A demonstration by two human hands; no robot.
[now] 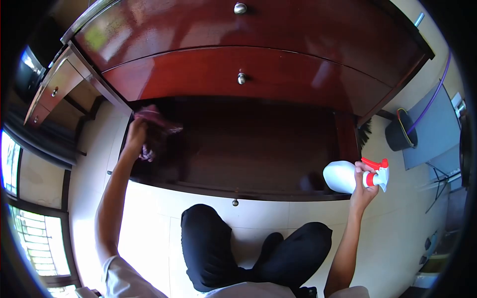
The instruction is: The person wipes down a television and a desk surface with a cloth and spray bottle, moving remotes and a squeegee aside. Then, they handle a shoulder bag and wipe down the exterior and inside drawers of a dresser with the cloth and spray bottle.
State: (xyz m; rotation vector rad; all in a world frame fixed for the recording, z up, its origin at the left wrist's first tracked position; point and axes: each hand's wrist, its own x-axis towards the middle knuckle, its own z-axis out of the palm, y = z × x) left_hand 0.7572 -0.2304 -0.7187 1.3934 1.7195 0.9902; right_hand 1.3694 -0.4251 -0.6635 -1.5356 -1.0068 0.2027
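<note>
A dark wooden drawer (258,149) is pulled out low in front of me, its inside bare apart from the cloth. At its left end, my left hand (136,134) grips a maroon cloth (151,116), which hangs down into the drawer and is partly blurred. My right hand (365,191) is wrapped round the neck of a white spray bottle (340,176) with a red and white trigger head. The bottle is tilted on its side over the drawer's front right corner, its nozzle end pointing right.
Above the open drawer rise closed reddish drawers (198,74) with round metal knobs. A black bucket (401,131) with a purple stick stands at the right by the wall. A small desk (59,87) is at the left. My bent knees (206,238) are close to the drawer front.
</note>
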